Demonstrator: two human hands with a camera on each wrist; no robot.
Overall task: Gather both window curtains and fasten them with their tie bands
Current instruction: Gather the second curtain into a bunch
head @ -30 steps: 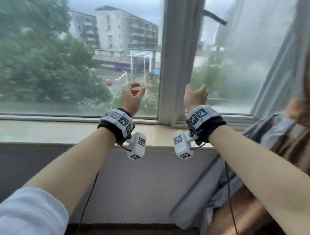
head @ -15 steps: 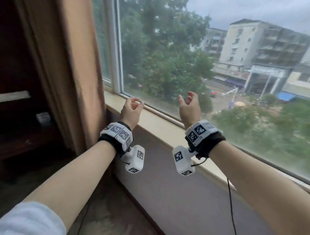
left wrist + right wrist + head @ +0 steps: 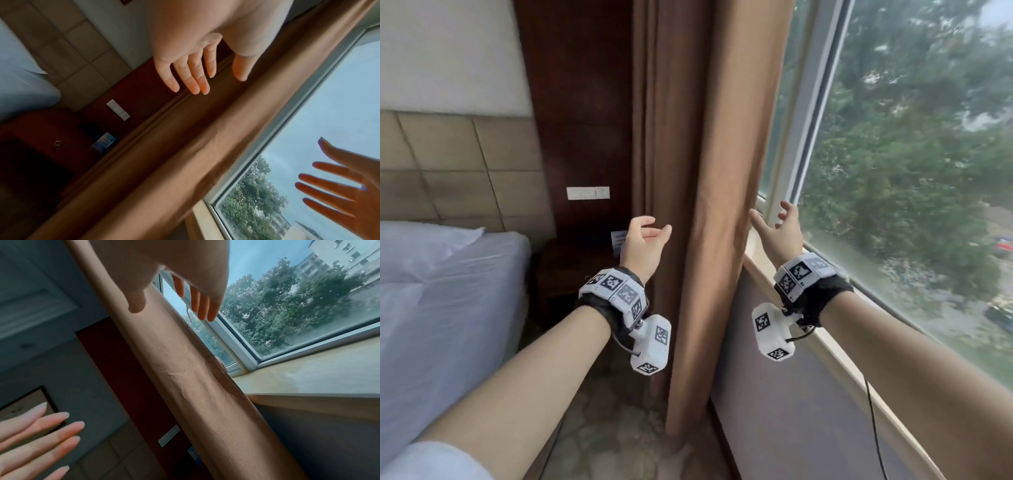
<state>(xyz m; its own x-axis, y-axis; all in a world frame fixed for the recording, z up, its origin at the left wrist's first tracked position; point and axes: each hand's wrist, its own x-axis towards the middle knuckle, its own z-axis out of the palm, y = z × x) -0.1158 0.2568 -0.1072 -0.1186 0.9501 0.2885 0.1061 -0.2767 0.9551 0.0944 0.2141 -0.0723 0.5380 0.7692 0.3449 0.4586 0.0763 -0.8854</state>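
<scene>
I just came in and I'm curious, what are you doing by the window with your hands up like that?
A person is reaching for the brown curtain beside the window. The left hand and right hand are open on either side of it, holding nothing. The curtain hangs loose; no tie band shows.

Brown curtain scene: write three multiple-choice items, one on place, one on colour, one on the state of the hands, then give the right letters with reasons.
1. Where does the curtain hang?
A. Between the two hands
B. Left of both hands
C. Right of both hands

2. What colour is the curtain?
A. White
B. Brown
C. Blue

3. How are the hands?
A. Both fists closed
B. Both open, holding nothing
C. Both gripping a tie band

Answers:
1 A: the left hand is on its room side, the right hand on its window side.
2 B: every view shows brown fabric.
3 B: fingers are spread and relaxed in both wrist views.
</scene>
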